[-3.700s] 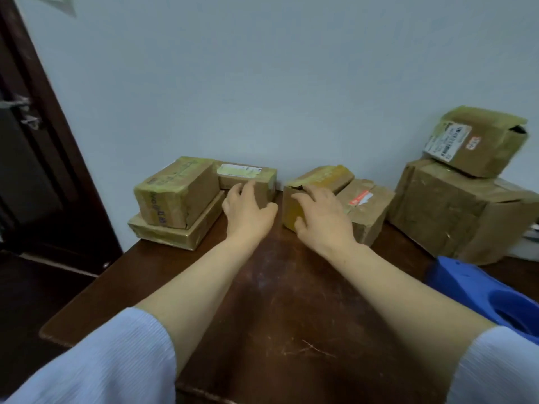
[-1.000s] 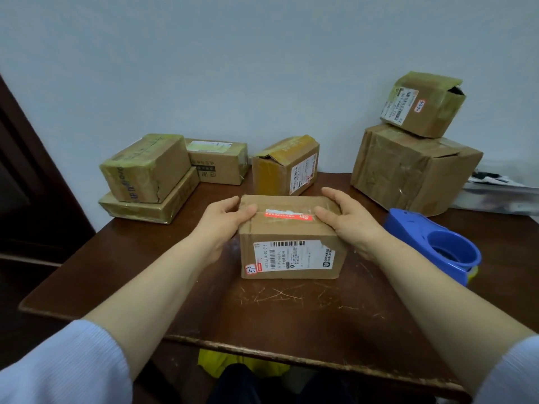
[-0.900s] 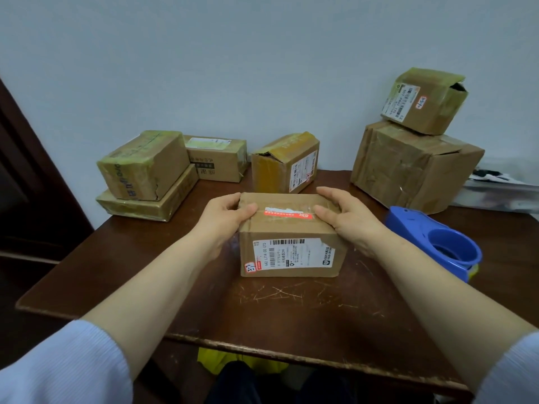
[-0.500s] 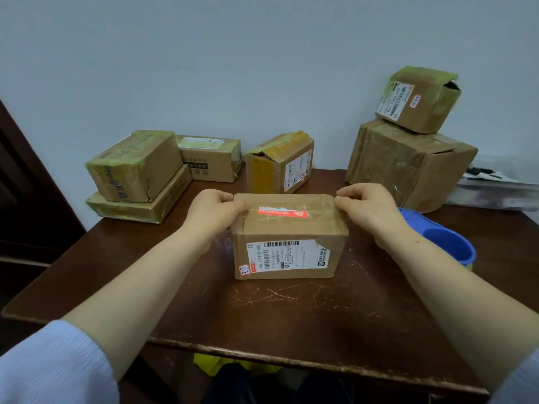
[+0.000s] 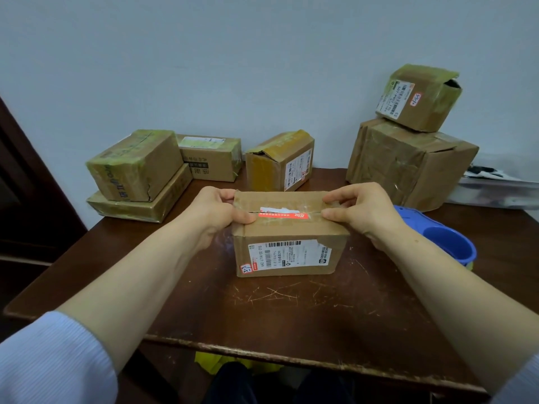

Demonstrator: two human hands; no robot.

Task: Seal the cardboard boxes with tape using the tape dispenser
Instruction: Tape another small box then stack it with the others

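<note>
cardboard boxes, 7 in all on the brown tabletop (image 5: 291,310), every one w/ flaps down, so contents can't be seen. middle box (image 5: 288,234) sits nearest the person, btwn the 2 hands. its top flaps meet at a seam w/ a thin dark slit near the left end, a red-and-white sticker (image 5: 281,213) lies across the seam, and a shipping label (image 5: 288,254) is on the front face. left hand (image 5: 217,214) grips the top left end of it, thumb on the near flap by the seam, fingers curled onto the far flap. right hand (image 5: 361,211) grips the top right end, thumb on the near flap, fingers bent onto the far one. blue tape dispenser (image 5: 437,237), 1 only, lies on the tabletop just right of the middle box, partly hidden behind the right wrist, no hand on it

back row, left to right: flat box (image 5: 140,205) w/ a green-taped box (image 5: 134,164) stacked on it; plain box (image 5: 210,157) just behind those, against the wall (image 5: 262,68); yellow-taped box (image 5: 280,160) w/ a corner flap lifted a bit, inside not visible; big crumpled box (image 5: 408,161) w/ a small box (image 5: 417,97) tilted on top, its right end gaping dark. so 2 stacks of 2, plus 3 singles
</note>
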